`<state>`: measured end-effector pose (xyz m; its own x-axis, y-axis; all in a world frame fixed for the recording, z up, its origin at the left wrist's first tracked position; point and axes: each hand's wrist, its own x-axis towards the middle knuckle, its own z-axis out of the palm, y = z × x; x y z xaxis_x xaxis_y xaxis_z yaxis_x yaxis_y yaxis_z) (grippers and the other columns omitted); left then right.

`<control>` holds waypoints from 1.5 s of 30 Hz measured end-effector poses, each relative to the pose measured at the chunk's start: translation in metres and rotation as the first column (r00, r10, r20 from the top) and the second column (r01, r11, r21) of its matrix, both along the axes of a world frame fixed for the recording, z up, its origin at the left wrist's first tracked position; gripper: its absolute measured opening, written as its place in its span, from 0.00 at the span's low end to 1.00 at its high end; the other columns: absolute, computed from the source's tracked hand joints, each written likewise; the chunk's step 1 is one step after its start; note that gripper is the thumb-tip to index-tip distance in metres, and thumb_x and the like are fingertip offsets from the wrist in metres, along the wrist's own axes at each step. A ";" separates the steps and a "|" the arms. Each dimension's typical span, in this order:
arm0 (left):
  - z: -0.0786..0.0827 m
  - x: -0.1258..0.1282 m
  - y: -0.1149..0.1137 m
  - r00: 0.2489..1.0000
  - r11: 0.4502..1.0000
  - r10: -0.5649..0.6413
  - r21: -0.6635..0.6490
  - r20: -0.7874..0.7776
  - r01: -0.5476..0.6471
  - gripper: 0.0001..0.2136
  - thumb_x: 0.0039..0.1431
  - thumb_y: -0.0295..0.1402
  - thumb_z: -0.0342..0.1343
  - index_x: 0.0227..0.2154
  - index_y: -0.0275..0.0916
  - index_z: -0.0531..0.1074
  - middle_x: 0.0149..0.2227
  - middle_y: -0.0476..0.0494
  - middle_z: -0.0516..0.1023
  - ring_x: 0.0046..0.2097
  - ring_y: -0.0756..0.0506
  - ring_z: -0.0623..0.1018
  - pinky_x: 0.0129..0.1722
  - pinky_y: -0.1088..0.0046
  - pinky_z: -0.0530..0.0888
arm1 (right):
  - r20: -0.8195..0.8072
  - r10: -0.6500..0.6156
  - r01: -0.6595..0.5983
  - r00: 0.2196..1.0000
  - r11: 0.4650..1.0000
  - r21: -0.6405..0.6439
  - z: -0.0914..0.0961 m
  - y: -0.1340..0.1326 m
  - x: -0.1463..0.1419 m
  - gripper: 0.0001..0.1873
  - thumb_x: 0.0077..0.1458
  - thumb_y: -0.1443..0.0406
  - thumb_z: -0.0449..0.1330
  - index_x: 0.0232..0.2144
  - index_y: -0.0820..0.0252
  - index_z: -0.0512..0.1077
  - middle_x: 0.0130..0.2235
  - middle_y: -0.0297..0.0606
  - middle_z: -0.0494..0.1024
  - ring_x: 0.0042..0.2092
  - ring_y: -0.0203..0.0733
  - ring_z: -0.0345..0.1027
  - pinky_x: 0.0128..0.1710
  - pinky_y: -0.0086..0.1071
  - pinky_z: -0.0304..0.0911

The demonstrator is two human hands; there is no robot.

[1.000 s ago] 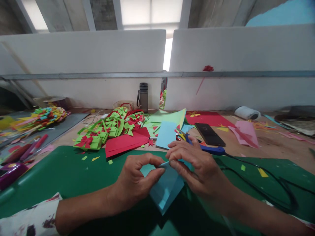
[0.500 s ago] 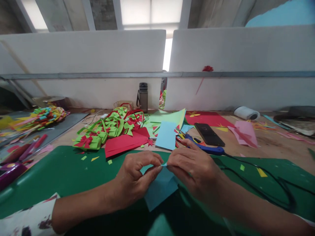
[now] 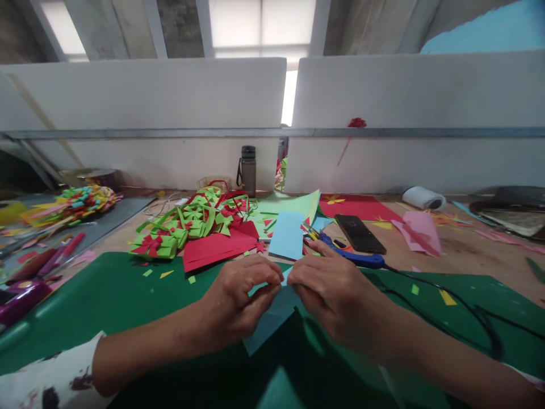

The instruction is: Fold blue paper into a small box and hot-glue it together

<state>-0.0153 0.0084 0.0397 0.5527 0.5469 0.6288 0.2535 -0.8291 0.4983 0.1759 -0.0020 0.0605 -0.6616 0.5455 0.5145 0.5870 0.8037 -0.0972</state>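
Note:
Between my two hands hangs a sheet of light blue paper [image 3: 269, 324], tilted above the green mat [image 3: 162, 295]. My left hand [image 3: 244, 292] pinches its upper edge between thumb and fingertips. Close beside it, my right hand [image 3: 330, 287] pinches the same edge, fingertips nearly touching the left ones. Part of the sheet is hidden behind the left fingers. Just beyond my hands lies another light blue paper piece [image 3: 286, 236]. The blue handle of a corded tool [image 3: 361, 259] rests behind my right hand.
Red paper sheets [image 3: 219, 245] and a heap of small green paper bags [image 3: 170, 236] lie left of centre. A dark bottle [image 3: 248, 170] stands by the white partition. To the right are a black phone [image 3: 360, 233], pink paper [image 3: 417, 233] and a black cord [image 3: 451, 309].
The sheet's lower part has swung slightly left and up, with less of it showing. Both hands keep their pinch on its upper edge. The camera view has shifted a little.

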 end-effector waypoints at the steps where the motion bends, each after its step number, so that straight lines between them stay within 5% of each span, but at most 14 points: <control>1: 0.001 0.000 0.000 1.000 0.999 0.013 -0.035 0.009 -0.012 0.05 0.58 0.23 0.48 0.30 0.34 0.69 0.33 0.41 0.74 0.35 0.49 0.73 0.37 0.75 0.69 | -0.023 -0.008 0.007 1.000 1.000 -0.018 0.001 0.000 0.001 0.13 0.56 0.73 0.47 0.28 0.61 0.70 0.27 0.37 0.75 0.32 0.38 0.67 0.48 0.43 0.53; 7: 0.000 -0.002 0.001 0.999 0.980 0.030 -0.199 0.038 -0.022 0.06 0.59 0.26 0.49 0.28 0.34 0.69 0.32 0.44 0.75 0.34 0.50 0.73 0.37 0.75 0.69 | -0.165 -0.070 0.042 0.984 0.986 -0.164 0.009 -0.002 0.007 0.07 0.59 0.69 0.51 0.32 0.56 0.69 0.32 0.31 0.76 0.34 0.34 0.68 0.54 0.41 0.47; 14: -0.004 0.000 0.000 0.997 0.990 0.021 -0.141 0.070 -0.011 0.06 0.59 0.25 0.49 0.28 0.34 0.69 0.31 0.43 0.75 0.33 0.50 0.73 0.35 0.76 0.69 | -0.158 -0.081 0.029 0.984 0.952 -0.305 0.006 -0.003 0.003 0.02 0.54 0.65 0.58 0.32 0.56 0.70 0.32 0.30 0.76 0.36 0.36 0.69 0.56 0.45 0.42; 20: -0.008 0.002 0.000 0.999 0.998 -0.009 -0.058 0.041 0.011 0.06 0.59 0.22 0.48 0.30 0.33 0.69 0.32 0.41 0.75 0.34 0.50 0.73 0.36 0.76 0.69 | -0.121 -0.016 -0.007 0.992 0.982 -0.186 -0.006 -0.002 -0.003 0.07 0.55 0.70 0.54 0.28 0.59 0.70 0.30 0.34 0.75 0.35 0.38 0.69 0.55 0.52 0.41; 26: -0.008 0.002 0.001 0.997 0.998 0.004 0.062 0.081 -0.009 0.04 0.55 0.20 0.52 0.31 0.31 0.71 0.33 0.39 0.76 0.35 0.50 0.75 0.37 0.77 0.71 | -0.074 0.006 -0.004 0.997 1.000 0.022 -0.011 0.000 -0.006 0.12 0.57 0.72 0.50 0.25 0.62 0.70 0.27 0.36 0.73 0.31 0.36 0.66 0.53 0.47 0.48; 45: 0.002 -0.003 0.007 0.992 0.993 -0.037 -0.106 0.118 0.049 0.04 0.50 0.19 0.53 0.26 0.32 0.71 0.33 0.40 0.77 0.35 0.50 0.76 0.38 0.77 0.71 | -0.026 0.004 -0.007 1.000 0.993 -0.115 0.003 -0.002 0.007 0.09 0.56 0.72 0.50 0.27 0.60 0.67 0.29 0.32 0.71 0.32 0.34 0.63 0.50 0.42 0.48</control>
